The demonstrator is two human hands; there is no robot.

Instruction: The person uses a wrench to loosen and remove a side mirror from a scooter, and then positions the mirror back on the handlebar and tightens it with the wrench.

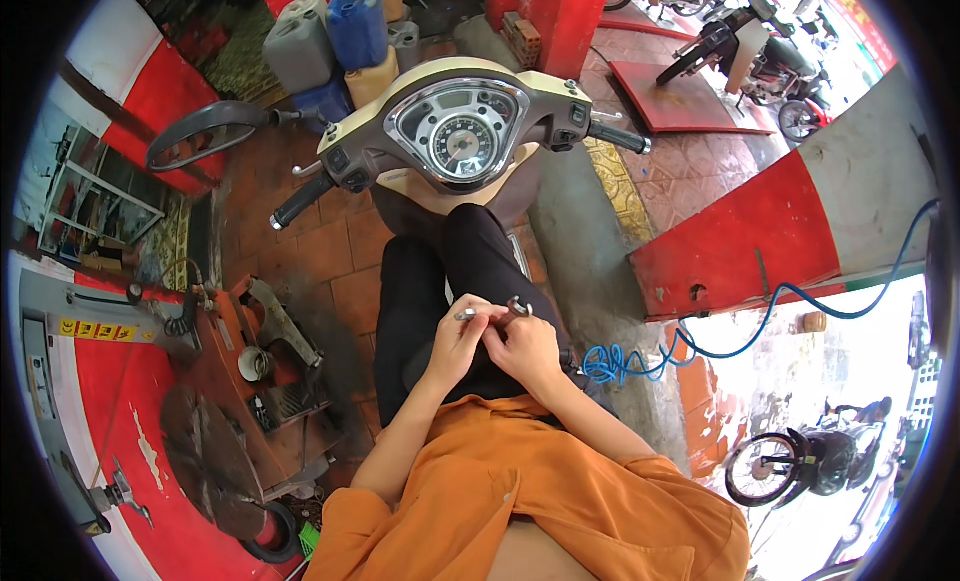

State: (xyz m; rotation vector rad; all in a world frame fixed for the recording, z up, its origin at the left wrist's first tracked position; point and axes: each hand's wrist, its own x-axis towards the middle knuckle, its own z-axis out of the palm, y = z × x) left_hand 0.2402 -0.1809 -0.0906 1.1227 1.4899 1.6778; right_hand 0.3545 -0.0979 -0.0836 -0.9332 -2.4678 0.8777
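Note:
My left hand and my right hand are closed and meet over my lap, fingers touching. From the top of my right fist juts the forked, open end of a silver wrench. A small silver metal tool end pokes out above my left hand; whether it belongs to a second tool is hidden by the fingers. Ahead of my knees stands a cream and brown scooter with a round dial and a grip at each end of its handlebar. A single mirror shows on its left.
An orange-brown workbench or machine and a tyre stand at my left. Plastic jerrycans are stacked beyond the scooter. A blue coiled air hose hangs at my right by a red and grey pillar. Parked motorbikes stand outside.

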